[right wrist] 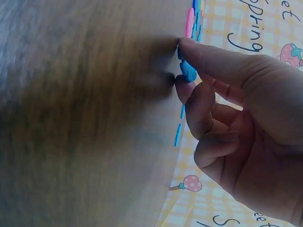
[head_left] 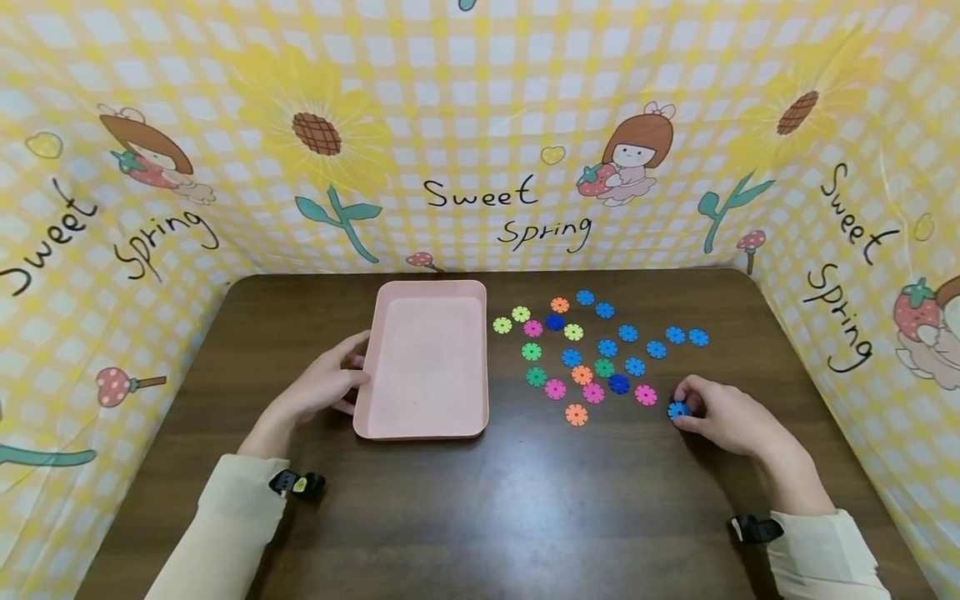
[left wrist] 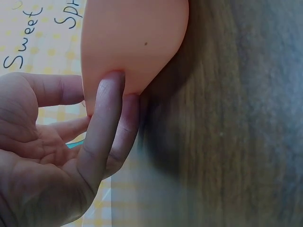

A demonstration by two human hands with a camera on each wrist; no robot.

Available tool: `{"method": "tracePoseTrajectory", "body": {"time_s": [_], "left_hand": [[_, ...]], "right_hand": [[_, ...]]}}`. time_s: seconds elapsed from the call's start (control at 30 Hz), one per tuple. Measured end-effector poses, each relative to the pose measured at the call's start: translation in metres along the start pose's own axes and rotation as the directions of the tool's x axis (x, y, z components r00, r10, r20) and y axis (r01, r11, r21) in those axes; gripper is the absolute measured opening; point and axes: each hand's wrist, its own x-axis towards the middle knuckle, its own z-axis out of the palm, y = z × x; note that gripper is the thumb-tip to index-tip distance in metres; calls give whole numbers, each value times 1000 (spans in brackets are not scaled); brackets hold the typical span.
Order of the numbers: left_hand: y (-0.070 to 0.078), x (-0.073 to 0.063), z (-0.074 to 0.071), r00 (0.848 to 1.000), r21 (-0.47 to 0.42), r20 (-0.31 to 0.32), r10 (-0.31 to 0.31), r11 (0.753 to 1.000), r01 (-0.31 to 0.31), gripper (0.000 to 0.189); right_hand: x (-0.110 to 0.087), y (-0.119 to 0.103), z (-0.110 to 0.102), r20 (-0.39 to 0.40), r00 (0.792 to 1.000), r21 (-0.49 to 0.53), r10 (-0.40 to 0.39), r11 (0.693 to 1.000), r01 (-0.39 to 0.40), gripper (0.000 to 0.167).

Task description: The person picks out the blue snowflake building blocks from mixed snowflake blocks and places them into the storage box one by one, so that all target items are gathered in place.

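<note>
A shallow pink tray (head_left: 423,367) with nothing in it lies on the table. My left hand (head_left: 318,385) holds its left side, and in the left wrist view the fingers (left wrist: 102,118) press against the tray's outer wall. To the right, my right hand (head_left: 735,421) pinches a blue notched plastic disc (head_left: 677,410) between thumb and index finger, low over the table. The right wrist view shows this blue disc (right wrist: 188,72) at the fingertips, its far part hidden. A pink disc (head_left: 646,395) lies just left of that hand.
Several more flat discs lie scattered between the tray and the right hand, among them a blue disc (head_left: 627,333), a green disc (head_left: 536,377), an orange disc (head_left: 576,415) and a yellow disc (head_left: 502,325). A checked cloth (head_left: 480,108) surrounds the brown table (head_left: 480,508) behind and at both sides.
</note>
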Motion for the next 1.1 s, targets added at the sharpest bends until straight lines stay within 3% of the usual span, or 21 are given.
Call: {"method": "tracePoseTrajectory", "body": {"time_s": [0.4, 0.77, 1.1], "left_hand": [[7, 3, 2, 1000, -5, 2, 1, 1000, -1, 80], [4, 3, 3, 1000, -4, -5, -10, 1000, 10, 80], [4, 4, 4, 1000, -8, -7, -1, 1000, 1, 78]], "right_hand": [[0, -2, -5, -18, 1000, 61, -18, 998, 19, 5], [13, -29, -17, -63, 989, 168, -135, 975, 144, 15], [40, -67, -6, -122, 971, 204, -206, 952, 228, 22]]}}
